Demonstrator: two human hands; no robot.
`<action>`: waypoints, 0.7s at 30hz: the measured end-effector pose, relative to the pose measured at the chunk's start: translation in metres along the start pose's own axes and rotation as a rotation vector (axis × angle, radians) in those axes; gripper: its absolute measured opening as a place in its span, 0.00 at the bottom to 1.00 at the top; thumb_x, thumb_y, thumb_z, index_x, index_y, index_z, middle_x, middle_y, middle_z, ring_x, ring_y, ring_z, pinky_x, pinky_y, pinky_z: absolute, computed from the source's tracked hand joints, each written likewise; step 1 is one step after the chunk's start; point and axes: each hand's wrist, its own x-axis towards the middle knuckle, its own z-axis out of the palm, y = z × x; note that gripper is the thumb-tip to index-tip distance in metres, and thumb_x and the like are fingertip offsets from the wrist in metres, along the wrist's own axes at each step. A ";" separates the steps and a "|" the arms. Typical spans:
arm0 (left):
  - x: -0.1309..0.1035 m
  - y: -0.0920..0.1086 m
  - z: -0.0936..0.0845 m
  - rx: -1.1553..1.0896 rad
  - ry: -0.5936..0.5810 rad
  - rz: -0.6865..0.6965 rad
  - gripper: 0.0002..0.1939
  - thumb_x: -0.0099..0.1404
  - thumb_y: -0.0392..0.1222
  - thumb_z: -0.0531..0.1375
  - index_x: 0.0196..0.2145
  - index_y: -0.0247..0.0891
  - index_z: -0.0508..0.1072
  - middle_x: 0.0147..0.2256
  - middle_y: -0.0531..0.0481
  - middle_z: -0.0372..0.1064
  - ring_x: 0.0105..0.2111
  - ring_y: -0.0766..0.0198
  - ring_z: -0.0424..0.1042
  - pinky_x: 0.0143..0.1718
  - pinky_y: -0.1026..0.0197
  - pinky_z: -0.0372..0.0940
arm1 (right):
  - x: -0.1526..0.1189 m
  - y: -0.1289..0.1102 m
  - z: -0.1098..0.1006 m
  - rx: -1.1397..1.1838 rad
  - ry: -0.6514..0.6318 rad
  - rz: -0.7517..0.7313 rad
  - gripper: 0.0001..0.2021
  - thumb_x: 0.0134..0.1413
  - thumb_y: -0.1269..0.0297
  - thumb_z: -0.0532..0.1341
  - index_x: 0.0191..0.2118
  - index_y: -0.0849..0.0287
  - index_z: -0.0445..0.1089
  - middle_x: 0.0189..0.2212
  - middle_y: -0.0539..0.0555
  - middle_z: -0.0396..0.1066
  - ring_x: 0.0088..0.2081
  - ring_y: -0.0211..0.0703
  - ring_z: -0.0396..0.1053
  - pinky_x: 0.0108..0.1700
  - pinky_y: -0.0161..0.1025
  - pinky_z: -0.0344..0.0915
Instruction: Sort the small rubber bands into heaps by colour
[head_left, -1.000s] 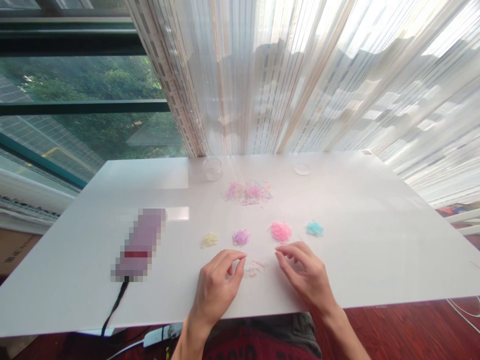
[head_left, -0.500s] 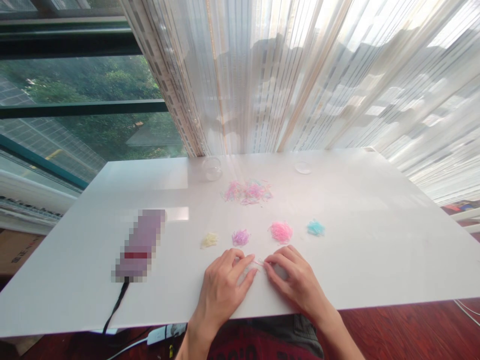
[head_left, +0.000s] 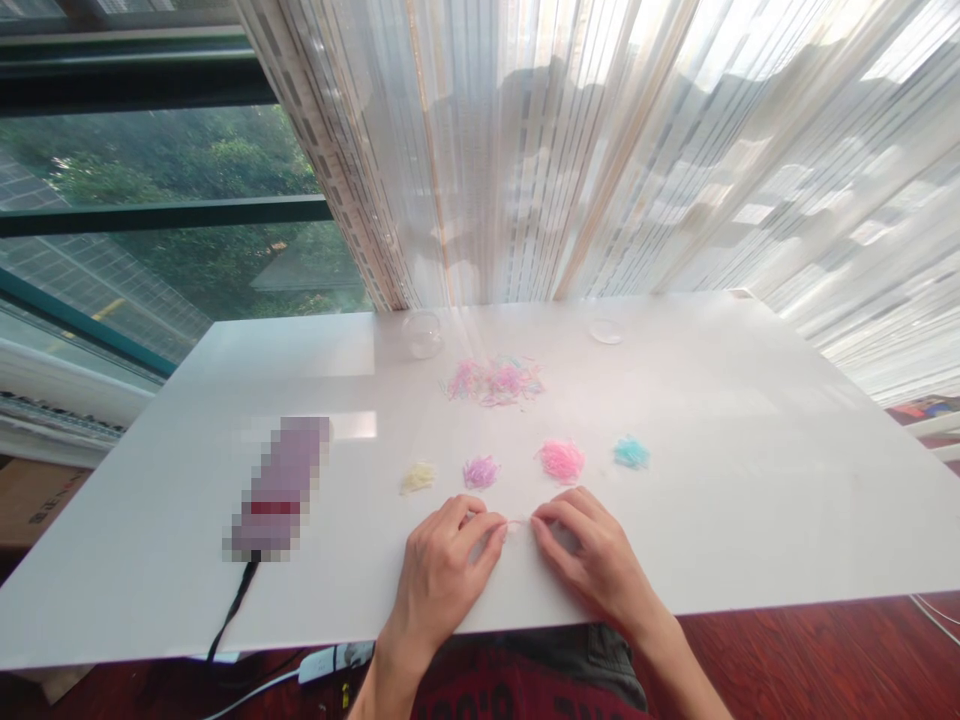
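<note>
White bench [head_left: 757,480] beneath, your left hand [head_left: 448,560] and right hand [head_left: 589,545] pinch a pink strand [head_left: 518,521] between them; keep both grips light.

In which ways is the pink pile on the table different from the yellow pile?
The pink pile is vivid, while the yellow pile is pale. The pink pile is larger than the yellow pile. The pink pile lies nearer the right hand; the yellow pile, nearer the left hand. Both are loose heaps of small strips.
</note>
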 end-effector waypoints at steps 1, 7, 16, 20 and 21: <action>0.000 0.000 0.000 -0.010 0.000 -0.006 0.09 0.77 0.40 0.59 0.40 0.43 0.79 0.36 0.50 0.75 0.32 0.62 0.75 0.37 0.61 0.67 | 0.000 0.000 0.000 0.005 0.007 0.005 0.06 0.70 0.70 0.60 0.39 0.55 0.72 0.32 0.53 0.73 0.35 0.46 0.72 0.38 0.42 0.70; 0.000 -0.001 -0.002 -0.058 -0.014 -0.035 0.07 0.76 0.37 0.60 0.39 0.42 0.78 0.36 0.51 0.76 0.34 0.61 0.77 0.38 0.61 0.68 | 0.000 -0.001 -0.001 0.002 0.032 0.014 0.06 0.70 0.70 0.60 0.38 0.55 0.73 0.32 0.52 0.72 0.35 0.46 0.72 0.38 0.41 0.70; 0.001 0.000 -0.005 -0.104 -0.032 -0.044 0.07 0.74 0.35 0.60 0.40 0.42 0.78 0.36 0.52 0.77 0.31 0.63 0.75 0.33 0.63 0.67 | 0.001 -0.002 -0.001 0.020 0.025 -0.005 0.06 0.69 0.71 0.61 0.43 0.55 0.75 0.34 0.54 0.73 0.37 0.46 0.73 0.39 0.41 0.72; 0.002 -0.001 -0.005 -0.113 -0.024 -0.037 0.06 0.73 0.35 0.61 0.42 0.43 0.77 0.37 0.52 0.77 0.33 0.62 0.76 0.35 0.62 0.68 | 0.003 -0.004 0.003 0.010 -0.009 -0.020 0.05 0.68 0.71 0.63 0.43 0.55 0.76 0.34 0.53 0.72 0.37 0.46 0.71 0.39 0.42 0.71; 0.002 -0.001 -0.005 -0.115 -0.019 -0.035 0.05 0.73 0.35 0.61 0.42 0.42 0.77 0.37 0.52 0.77 0.33 0.62 0.76 0.35 0.62 0.68 | 0.004 -0.005 0.004 -0.003 -0.018 -0.022 0.05 0.67 0.71 0.63 0.43 0.55 0.76 0.34 0.53 0.72 0.37 0.46 0.71 0.39 0.42 0.70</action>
